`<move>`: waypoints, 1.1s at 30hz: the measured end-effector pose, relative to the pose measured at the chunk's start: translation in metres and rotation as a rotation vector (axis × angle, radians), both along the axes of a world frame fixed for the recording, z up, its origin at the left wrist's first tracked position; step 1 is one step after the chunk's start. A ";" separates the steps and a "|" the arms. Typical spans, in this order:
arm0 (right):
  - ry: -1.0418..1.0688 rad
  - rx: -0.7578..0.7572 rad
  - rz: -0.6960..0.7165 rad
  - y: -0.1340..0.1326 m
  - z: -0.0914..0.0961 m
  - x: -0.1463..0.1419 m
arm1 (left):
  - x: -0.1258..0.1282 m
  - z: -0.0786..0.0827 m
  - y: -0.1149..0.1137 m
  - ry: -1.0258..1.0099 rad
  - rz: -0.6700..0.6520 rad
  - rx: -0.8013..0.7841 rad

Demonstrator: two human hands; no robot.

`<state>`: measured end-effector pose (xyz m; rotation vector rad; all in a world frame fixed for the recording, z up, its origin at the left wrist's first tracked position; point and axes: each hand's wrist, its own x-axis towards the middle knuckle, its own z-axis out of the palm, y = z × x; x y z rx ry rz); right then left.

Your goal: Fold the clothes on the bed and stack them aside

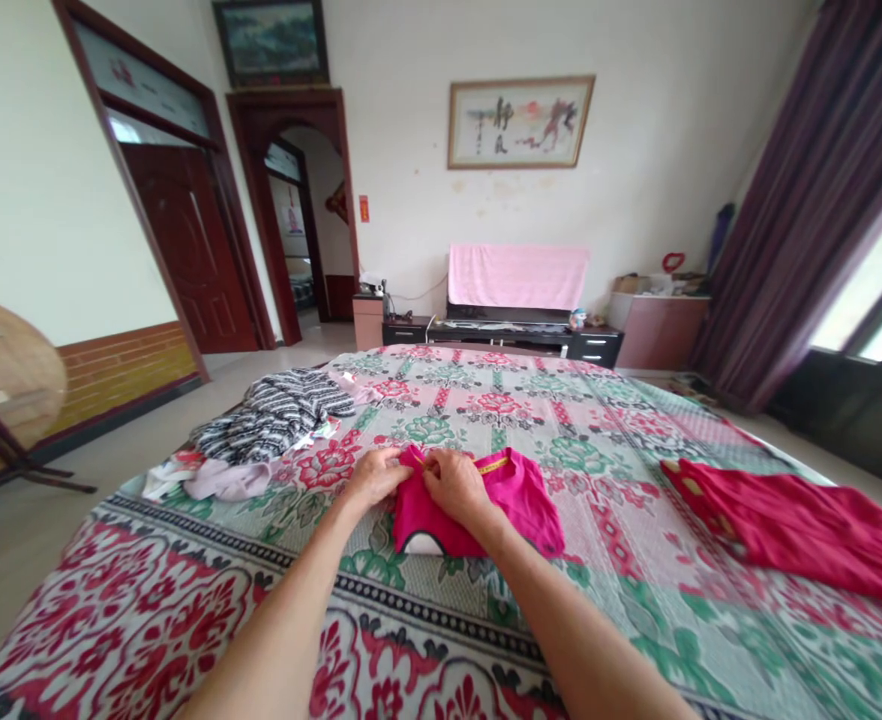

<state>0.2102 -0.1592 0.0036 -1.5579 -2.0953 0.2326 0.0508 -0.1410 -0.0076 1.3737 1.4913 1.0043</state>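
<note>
A bright pink shirt (525,505) lies partly folded on the flowered bedspread (486,625) in front of me. It has a yellow strip at the neckline and a dark-edged white patch along its near side. My left hand (376,478) grips the shirt's far left corner, fingers bent over the edge. Close beside it, my right hand (454,482) pinches the cloth near the same corner, its wrist crossing over the middle of the shirt. The fingertips of both hands are partly hidden by cloth and knuckles.
To the left sits a heap of clothes with a black-and-white striped garment (291,400) on top. A folded red garment (808,520) lies at the right. Past the bed's far edge stands a low black cabinet (596,347); a round wooden tabletop (13,370) leans far left.
</note>
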 end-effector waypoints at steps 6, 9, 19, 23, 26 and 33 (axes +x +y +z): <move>-0.018 0.011 0.020 0.001 0.001 0.000 | -0.003 0.007 -0.007 -0.018 -0.020 -0.039; -0.010 -0.023 0.019 0.001 0.002 0.000 | -0.005 0.006 -0.005 -0.055 -0.041 -0.038; -0.058 -0.066 -0.020 -0.002 0.008 -0.005 | -0.011 0.003 -0.005 -0.182 -0.115 -0.003; -0.064 -0.111 -0.028 0.001 0.007 -0.003 | -0.010 0.003 -0.005 -0.121 -0.118 -0.021; -0.054 -0.110 -0.053 0.005 0.006 -0.001 | -0.008 0.006 -0.006 -0.050 -0.109 -0.050; -0.113 -0.031 -0.074 0.002 0.002 -0.005 | -0.004 0.009 -0.004 0.081 -0.021 -0.106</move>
